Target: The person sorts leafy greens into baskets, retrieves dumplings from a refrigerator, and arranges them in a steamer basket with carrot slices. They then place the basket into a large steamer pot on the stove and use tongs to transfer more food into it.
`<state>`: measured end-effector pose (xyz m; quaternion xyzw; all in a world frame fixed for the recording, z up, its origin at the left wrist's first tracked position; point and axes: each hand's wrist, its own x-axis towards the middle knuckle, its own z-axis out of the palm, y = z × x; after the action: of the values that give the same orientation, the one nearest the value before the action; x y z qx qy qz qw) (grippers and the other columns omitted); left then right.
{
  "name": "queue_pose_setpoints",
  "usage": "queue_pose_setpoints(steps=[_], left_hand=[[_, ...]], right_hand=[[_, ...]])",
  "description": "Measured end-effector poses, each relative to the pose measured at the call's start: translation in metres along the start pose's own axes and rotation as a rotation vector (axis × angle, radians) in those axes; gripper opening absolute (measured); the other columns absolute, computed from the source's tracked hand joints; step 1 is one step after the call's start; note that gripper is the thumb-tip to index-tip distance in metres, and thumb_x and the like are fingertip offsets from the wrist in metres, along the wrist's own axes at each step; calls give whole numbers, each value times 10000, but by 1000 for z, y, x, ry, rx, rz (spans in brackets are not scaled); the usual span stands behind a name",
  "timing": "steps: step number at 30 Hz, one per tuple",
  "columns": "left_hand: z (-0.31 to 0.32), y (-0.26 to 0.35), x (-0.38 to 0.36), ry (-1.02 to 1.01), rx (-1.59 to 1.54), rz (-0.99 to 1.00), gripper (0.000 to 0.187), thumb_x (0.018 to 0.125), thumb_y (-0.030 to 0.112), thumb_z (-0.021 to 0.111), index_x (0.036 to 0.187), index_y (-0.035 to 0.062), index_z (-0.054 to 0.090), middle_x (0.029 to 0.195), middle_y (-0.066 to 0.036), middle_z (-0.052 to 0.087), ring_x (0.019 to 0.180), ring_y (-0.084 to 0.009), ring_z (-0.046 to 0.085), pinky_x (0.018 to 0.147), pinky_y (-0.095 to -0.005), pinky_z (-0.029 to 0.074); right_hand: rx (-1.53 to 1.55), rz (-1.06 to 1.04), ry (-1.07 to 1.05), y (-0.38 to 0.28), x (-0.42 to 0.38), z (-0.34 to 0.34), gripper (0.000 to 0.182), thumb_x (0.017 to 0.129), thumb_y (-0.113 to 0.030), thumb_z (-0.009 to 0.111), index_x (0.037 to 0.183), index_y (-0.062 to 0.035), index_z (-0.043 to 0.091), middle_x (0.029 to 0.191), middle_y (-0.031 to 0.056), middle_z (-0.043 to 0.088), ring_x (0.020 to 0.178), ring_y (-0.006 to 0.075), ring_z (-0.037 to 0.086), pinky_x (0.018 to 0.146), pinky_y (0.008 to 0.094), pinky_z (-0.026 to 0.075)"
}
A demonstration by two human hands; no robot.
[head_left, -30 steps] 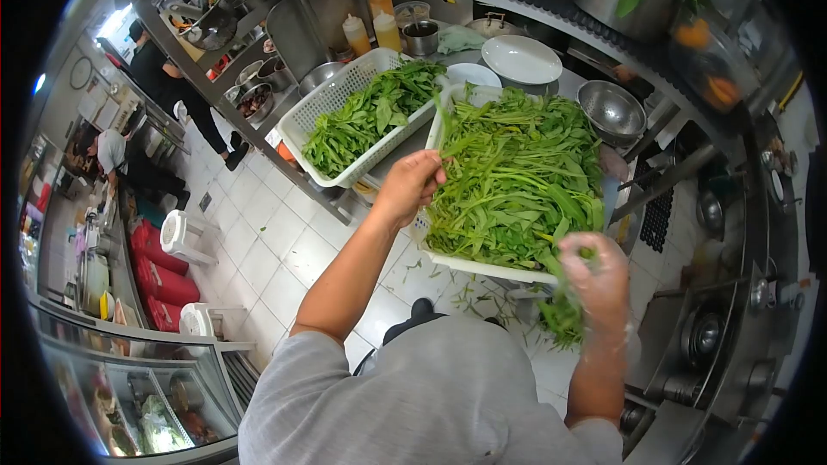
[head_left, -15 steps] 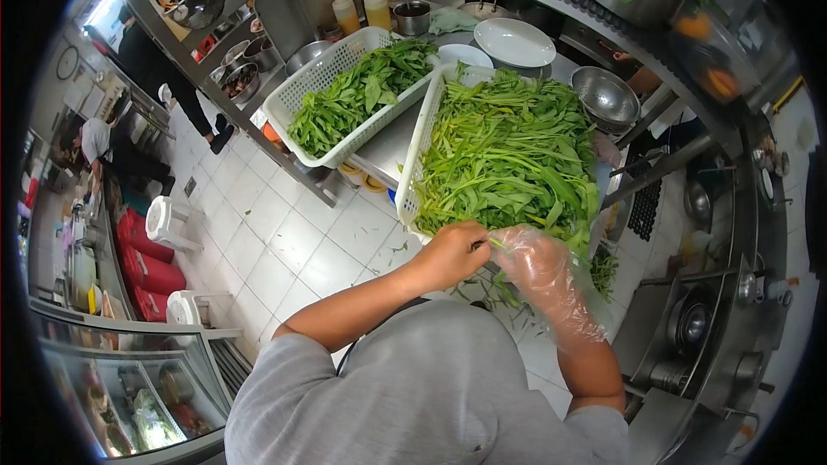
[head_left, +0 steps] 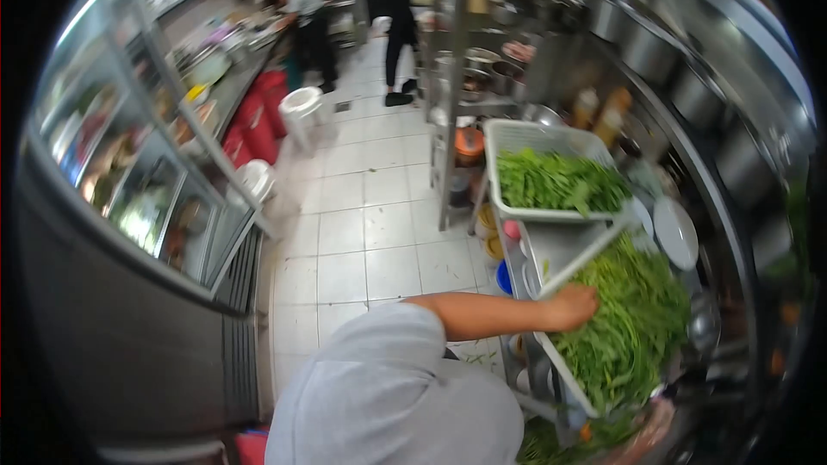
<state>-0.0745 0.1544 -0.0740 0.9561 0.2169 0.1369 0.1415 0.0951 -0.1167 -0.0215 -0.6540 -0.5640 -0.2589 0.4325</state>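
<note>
Greens [head_left: 637,319] partly behind left hand [head_left: 572,306]

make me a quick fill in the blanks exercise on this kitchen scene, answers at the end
1. The hand whose forearm crosses the rim of the nearer basket is the person's ____ hand.
2. The leaves heaped in that basket are coloured ____.
3. The farther basket is coloured ____.
4. The bins beside the white stools are coloured ____.

Missing words: left; green; white; red.
</note>
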Motion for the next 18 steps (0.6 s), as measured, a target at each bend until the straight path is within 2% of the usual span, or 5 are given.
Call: queue_pose_setpoints(steps=[5,8,9,12,18], left_hand=[[22,1,2,182,94,35,200,734,124,615,922,63,639,949,-90,564,982,-255,549,719,-404,415],[-1,8,-4,430,-5,47,215,780,124,599,981,54,572,920,-95,555,908,-258,570,692,-400,416],[-10,10,-7,432,-2,40,215,780,124,599,981,54,572,920,-95,555,908,-258,570,692,-400,416],[-29,19,-8,312,-250,75,222,824,117,569,1019,37,500,910,-124,545,818,-301,577,668,-431,436],[-50,43,-20,267,-570,299,221,853,118,546,1039,18,481,886,-167,554,845,-368,578,683,-474,470]], right_hand=[[442,599,-144,-54,28,-4,178,917,-69,510,783,6,600,747,67,594,743,194,539,900,359,412],[360,756,-402,-25,21,4,273,919,-189,511,1094,21,524,874,100,561,814,194,552,767,322,456],[427,872,-397,-17,19,10,198,896,-137,544,1010,24,563,871,86,560,813,189,543,760,306,446],[345,446,-360,-66,48,26,150,866,-91,577,961,26,589,884,84,569,834,195,549,782,312,445],[144,278,-394,-86,76,57,287,810,-24,608,1093,26,603,968,188,614,874,325,593,769,384,466]])
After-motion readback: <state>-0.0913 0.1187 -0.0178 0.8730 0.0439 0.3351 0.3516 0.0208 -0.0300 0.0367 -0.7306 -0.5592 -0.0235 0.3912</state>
